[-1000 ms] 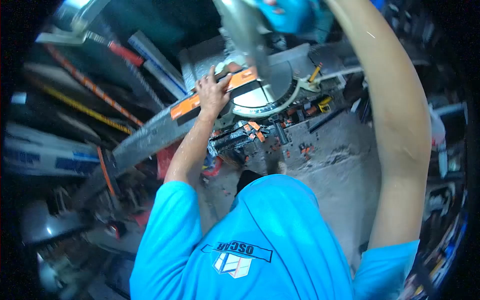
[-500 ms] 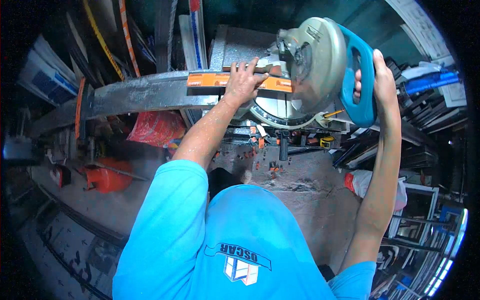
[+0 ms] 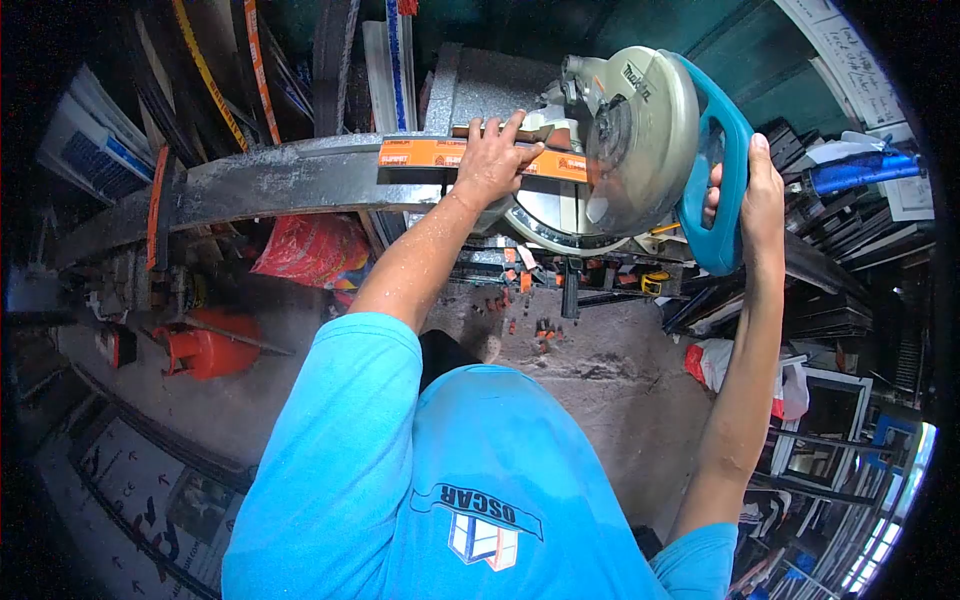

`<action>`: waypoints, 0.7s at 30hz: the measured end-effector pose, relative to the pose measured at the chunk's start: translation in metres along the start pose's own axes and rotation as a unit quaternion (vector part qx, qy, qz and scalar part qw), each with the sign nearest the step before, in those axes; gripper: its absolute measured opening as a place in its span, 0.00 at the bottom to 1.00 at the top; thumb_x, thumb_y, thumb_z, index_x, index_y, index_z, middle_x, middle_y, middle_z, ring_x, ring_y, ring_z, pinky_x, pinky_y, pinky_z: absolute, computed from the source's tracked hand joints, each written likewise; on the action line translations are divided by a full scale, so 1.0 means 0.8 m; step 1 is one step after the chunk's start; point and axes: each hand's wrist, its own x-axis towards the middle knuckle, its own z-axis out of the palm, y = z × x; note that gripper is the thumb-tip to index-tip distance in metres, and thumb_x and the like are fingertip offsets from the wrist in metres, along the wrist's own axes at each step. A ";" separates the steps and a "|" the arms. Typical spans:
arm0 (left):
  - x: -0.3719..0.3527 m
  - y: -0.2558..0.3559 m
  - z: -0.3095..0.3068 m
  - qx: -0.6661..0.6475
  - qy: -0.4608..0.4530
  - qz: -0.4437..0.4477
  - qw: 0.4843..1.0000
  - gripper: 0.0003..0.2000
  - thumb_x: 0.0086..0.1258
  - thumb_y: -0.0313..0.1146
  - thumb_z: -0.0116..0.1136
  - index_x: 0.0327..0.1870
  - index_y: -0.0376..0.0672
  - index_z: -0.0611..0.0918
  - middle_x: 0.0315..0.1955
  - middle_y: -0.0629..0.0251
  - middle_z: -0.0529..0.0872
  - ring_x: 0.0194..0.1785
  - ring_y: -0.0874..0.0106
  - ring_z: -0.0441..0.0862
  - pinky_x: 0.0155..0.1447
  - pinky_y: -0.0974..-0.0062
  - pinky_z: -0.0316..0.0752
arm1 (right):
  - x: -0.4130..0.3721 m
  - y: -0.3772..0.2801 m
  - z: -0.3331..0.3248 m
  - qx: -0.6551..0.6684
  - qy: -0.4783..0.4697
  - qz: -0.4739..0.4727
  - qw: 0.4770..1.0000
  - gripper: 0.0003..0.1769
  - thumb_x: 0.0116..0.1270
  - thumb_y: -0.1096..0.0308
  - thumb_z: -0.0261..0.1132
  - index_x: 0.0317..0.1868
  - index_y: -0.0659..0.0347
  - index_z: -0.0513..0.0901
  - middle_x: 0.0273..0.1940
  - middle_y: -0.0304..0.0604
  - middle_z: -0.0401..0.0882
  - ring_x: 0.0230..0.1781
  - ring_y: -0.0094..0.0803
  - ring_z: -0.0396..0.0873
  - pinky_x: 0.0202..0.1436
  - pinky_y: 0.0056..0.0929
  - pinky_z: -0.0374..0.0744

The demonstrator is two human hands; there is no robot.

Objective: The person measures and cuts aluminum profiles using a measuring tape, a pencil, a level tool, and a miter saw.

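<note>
My right hand (image 3: 765, 195) is wrapped round the teal handle (image 3: 738, 165) of a miter saw. The saw's pale blade guard (image 3: 650, 140) sits left of that handle, over the round saw base (image 3: 560, 235). My left hand (image 3: 492, 160) grips a dark profile with an orange printed strip (image 3: 425, 153), fingers over its far edge and thumb pointing right. The profile lies across the saw, its right end at the blade guard. The guard hides the blade's contact with it.
A long metal beam (image 3: 290, 180) runs left from the saw. Orange-marked offcuts (image 3: 545, 335) litter the floor below. A tape measure (image 3: 654, 283) lies under the saw's right side. Stacked profiles (image 3: 840, 270) stand at right; a red container (image 3: 210, 345) lies at left.
The saw handle and my right hand have shifted slightly downward in the view. My left hand keeps its grip on the profile, nearly in the same place.
</note>
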 end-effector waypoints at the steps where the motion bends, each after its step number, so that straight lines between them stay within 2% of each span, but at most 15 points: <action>1: 0.000 0.000 0.000 0.000 0.000 0.000 1.000 0.30 0.53 0.36 0.77 0.61 0.71 0.86 0.73 0.60 0.69 0.67 0.54 0.74 0.73 0.45 0.63 | -0.001 0.001 0.001 0.000 0.000 0.000 1.000 0.33 0.82 0.38 0.45 0.37 0.61 0.78 0.23 0.39 0.77 0.18 0.27 0.77 0.20 0.30 0.79; 21: 0.001 0.001 0.005 0.004 0.011 -0.001 1.000 0.31 0.52 0.36 0.78 0.61 0.73 0.86 0.74 0.61 0.68 0.67 0.55 0.73 0.74 0.45 0.61 | -0.002 0.011 0.002 0.017 0.017 -0.037 0.999 0.31 0.83 0.40 0.46 0.43 0.64 0.78 0.27 0.40 0.79 0.19 0.26 0.78 0.22 0.30 0.82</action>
